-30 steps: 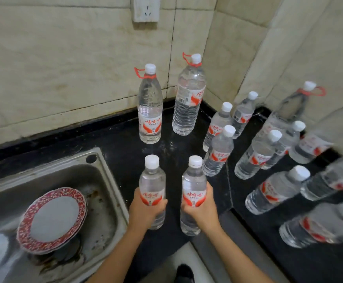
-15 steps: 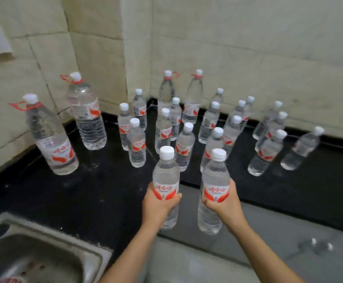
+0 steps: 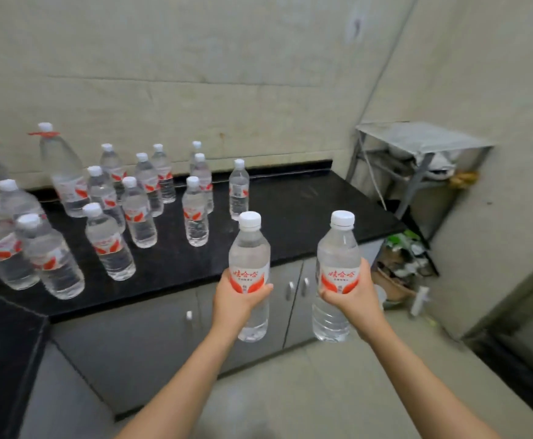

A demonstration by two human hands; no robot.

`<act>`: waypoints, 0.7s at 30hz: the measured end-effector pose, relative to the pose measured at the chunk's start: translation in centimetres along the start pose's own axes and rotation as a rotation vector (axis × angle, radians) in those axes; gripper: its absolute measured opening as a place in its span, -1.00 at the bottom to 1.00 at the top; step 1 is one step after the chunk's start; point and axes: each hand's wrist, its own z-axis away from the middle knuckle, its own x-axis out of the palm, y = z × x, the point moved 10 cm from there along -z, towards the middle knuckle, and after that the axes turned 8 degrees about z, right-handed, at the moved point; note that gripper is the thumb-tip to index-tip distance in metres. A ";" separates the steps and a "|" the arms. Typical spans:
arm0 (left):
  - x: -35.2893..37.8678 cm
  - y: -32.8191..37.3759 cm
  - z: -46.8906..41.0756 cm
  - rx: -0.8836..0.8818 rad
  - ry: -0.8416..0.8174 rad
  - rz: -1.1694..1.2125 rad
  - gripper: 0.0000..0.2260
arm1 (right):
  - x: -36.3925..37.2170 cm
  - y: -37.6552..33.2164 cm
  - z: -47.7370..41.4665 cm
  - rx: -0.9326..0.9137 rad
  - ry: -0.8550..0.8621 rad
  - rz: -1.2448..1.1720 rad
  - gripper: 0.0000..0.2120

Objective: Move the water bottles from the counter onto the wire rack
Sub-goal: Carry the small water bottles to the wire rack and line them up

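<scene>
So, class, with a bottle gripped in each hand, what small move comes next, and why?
Probably step right toward the grey metal wire rack: the left hand and right hand each grip a clear plastic white-capped water bottle off the black counter, and the rack looks out of reach.

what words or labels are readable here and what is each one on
"娃哈哈", in red, on the white label of the clear plastic water bottle in the left hand.
"娃哈哈", in red, on the matching bottle in the right hand.
Small print under both: too blurred to read.
Labels of the bottles on the black counter: too blurred to read.
</scene>
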 end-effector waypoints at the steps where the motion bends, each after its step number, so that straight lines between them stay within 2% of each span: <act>1: 2.9 -0.1 0.6 0.002 -0.040 0.002 -0.56 | -2.8 1.1 0.3 0.013 0.029 0.009 -0.37; 4: 10.3 -0.8 2.1 0.006 -0.131 0.002 -0.56 | -9.5 3.6 1.0 0.041 0.105 0.037 -0.32; 12: 25.9 -0.7 4.8 0.019 -0.352 -0.018 -0.55 | -23.2 8.4 2.7 0.135 0.305 0.045 -0.34; 21: 39.2 -1.2 1.3 -0.005 -0.406 0.033 -0.58 | -33.3 12.4 -2.8 0.160 0.377 0.041 -0.29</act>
